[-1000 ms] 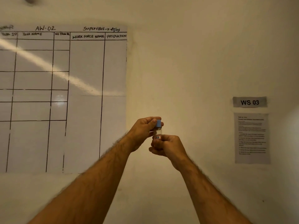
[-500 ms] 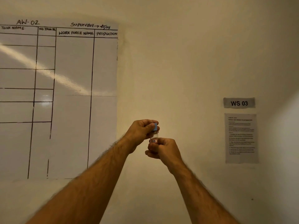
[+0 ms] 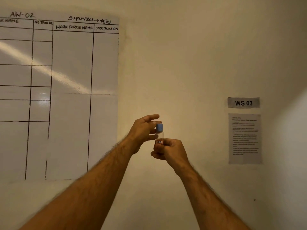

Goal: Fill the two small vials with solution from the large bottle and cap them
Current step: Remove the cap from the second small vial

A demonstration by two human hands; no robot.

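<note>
I hold a small clear vial (image 3: 160, 136) upright in front of the wall, at chest height. Its blue cap (image 3: 159, 127) sits on top and a red-framed label (image 3: 159, 142) faces me. My right hand (image 3: 169, 151) is closed around the vial's lower part. My left hand (image 3: 143, 131) is just left of the cap with its fingers spread apart; the fingertips are beside the cap, and whether they touch it is unclear. The large bottle and the second vial are out of view.
A whiteboard chart (image 3: 58, 97) with a hand-drawn grid hangs on the wall at left. A "WS 03" sign (image 3: 243, 102) and a printed instruction sheet (image 3: 245, 138) are on the wall at right. No table is in view.
My left hand's fingers have opened off the blue cap, which they pinched before. The view has shifted slightly; the vial stays in my right hand.
</note>
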